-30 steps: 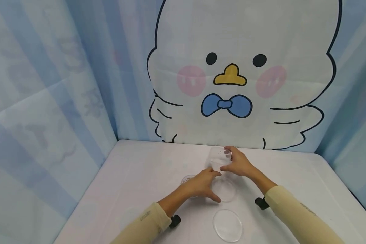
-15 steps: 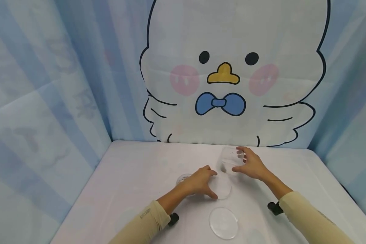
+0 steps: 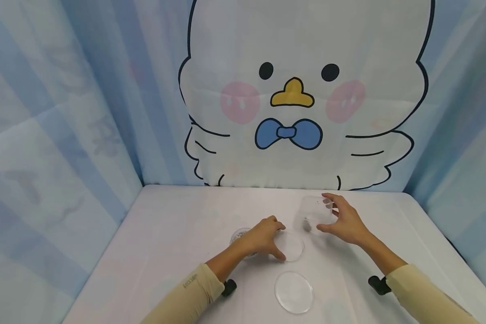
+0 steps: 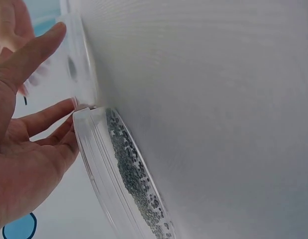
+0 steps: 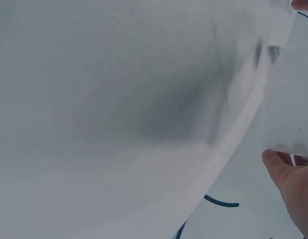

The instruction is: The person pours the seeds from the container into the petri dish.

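Observation:
My right hand [image 3: 346, 223] grips a clear squarish plastic container [image 3: 312, 211] by its right side, just above the far part of the table. The container is tilted, with a small clump of dark grains in its lower left corner. My left hand [image 3: 261, 236] has thumb and fingers spread round the left rim of a clear petri dish [image 3: 292, 245] on the table. Partly hidden behind that hand and wrist stands another clear round dish [image 3: 238, 235]. The left wrist view shows a layer of dark grains [image 4: 134, 174] inside it.
A clear round lid or shallow dish [image 3: 294, 292] lies flat nearer the front of the white table [image 3: 178, 252]. A curtain with a cartoon bird [image 3: 293, 148] hangs along the table's far edge. Black wrist devices sit under both forearms.
My right hand has carried the container to the right, away from above the petri dish. The left hand stays at the petri dish. The head view has shifted slightly.

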Tool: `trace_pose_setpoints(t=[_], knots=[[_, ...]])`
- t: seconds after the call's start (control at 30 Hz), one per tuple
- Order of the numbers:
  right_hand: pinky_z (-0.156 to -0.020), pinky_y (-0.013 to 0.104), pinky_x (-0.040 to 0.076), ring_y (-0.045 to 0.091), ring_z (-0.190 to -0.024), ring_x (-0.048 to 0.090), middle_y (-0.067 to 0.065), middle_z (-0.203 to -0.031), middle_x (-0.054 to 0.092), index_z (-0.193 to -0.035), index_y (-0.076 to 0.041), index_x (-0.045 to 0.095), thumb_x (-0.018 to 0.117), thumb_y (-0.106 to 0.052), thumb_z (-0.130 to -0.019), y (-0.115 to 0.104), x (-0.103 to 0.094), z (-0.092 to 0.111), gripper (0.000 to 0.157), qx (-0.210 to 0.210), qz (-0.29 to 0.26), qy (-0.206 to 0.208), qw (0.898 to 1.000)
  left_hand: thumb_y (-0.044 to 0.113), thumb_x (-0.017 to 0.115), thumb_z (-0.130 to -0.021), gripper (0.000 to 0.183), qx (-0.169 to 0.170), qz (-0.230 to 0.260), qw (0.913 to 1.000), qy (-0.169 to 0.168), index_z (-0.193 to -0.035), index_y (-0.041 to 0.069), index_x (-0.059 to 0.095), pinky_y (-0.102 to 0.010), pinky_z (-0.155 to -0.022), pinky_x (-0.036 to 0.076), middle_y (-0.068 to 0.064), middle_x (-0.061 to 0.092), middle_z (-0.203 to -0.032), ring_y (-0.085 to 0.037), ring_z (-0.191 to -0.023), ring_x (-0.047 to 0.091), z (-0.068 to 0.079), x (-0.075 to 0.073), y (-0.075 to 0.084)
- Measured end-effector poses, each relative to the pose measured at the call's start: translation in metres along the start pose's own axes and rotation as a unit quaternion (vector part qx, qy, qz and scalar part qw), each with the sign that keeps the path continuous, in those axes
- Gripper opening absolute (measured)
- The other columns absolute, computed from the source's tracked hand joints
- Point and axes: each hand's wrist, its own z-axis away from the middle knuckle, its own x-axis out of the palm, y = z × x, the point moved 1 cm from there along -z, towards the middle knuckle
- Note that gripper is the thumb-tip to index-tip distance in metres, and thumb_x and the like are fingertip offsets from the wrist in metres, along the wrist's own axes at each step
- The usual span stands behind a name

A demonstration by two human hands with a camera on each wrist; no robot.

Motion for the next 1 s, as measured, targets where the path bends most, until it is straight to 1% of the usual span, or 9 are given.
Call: trace_pose_setpoints(t=[0.13,0.3,0.57,0.63,0.8,1.0], knots=[[-0.110,0.060,0.045,0.044,-0.132,0.049,0.025,-0.148,0.049,-0.154,0.001,0.035,0.091,-0.009,-0.077,-0.001,-0.001,0.006,0.096,-0.028,0.006,0.019,0.999,0.035,0.100,-0.069,0.083,-0.001,0.004,1.0000,-0.001,-0.138,0.005,0.066,-0.027,-0.099,0.053,-0.006,0.062,-0.123,-0.017,-0.110,0.061,0.000,-0.002,0.000],[-0.109,0.059,0.045,0.041,-0.130,0.051,0.023,-0.143,0.053,-0.149,0.001,0.039,0.092,-0.006,-0.074,-0.003,-0.002,0.013,0.092,-0.051,0.018,0.035,0.998,0.034,0.100,-0.068,0.082,-0.003,0.010,0.9999,0.001,-0.137,0.005,0.066,-0.027,-0.099,0.054,-0.006,0.062,-0.121,-0.016,-0.108,0.061,0.000,-0.003,-0.001],[-0.102,0.069,0.048,0.044,-0.126,0.052,0.021,-0.142,0.053,-0.149,-0.003,0.042,0.093,-0.004,-0.071,-0.014,-0.002,0.026,0.093,-0.077,0.042,0.053,0.995,0.033,0.101,-0.068,0.082,0.007,0.011,0.9999,0.005,-0.136,0.004,0.067,-0.025,-0.095,0.054,-0.007,0.063,-0.118,-0.015,-0.103,0.061,0.001,-0.004,0.000],[-0.101,0.070,0.047,0.041,-0.126,0.052,0.019,-0.141,0.053,-0.149,-0.004,0.044,0.093,-0.004,-0.070,-0.018,-0.001,0.028,0.093,-0.092,0.052,0.059,0.993,0.033,0.101,-0.067,0.082,0.011,0.010,0.9999,0.006,-0.136,0.003,0.067,-0.024,-0.095,0.054,-0.008,0.063,-0.118,-0.015,-0.103,0.061,0.002,-0.005,0.000],[-0.099,0.070,0.046,0.035,-0.127,0.050,0.015,-0.142,0.054,-0.147,-0.007,0.049,0.095,-0.002,-0.064,-0.028,0.002,0.030,0.095,-0.136,0.076,0.077,0.985,0.033,0.101,-0.067,0.081,0.012,0.003,0.9999,0.008,-0.135,0.004,0.067,-0.023,-0.095,0.053,-0.007,0.063,-0.118,-0.013,-0.103,0.060,0.001,-0.005,0.000],[-0.100,0.064,0.052,0.032,-0.128,0.048,0.014,-0.142,0.054,-0.146,-0.007,0.050,0.094,0.000,-0.061,-0.039,0.004,0.034,0.096,-0.166,0.109,0.078,0.977,0.032,0.100,-0.068,0.081,0.001,0.019,0.9998,0.001,-0.136,0.004,0.067,-0.024,-0.094,0.054,-0.007,0.062,-0.118,-0.014,-0.102,0.059,0.001,-0.005,0.001]])
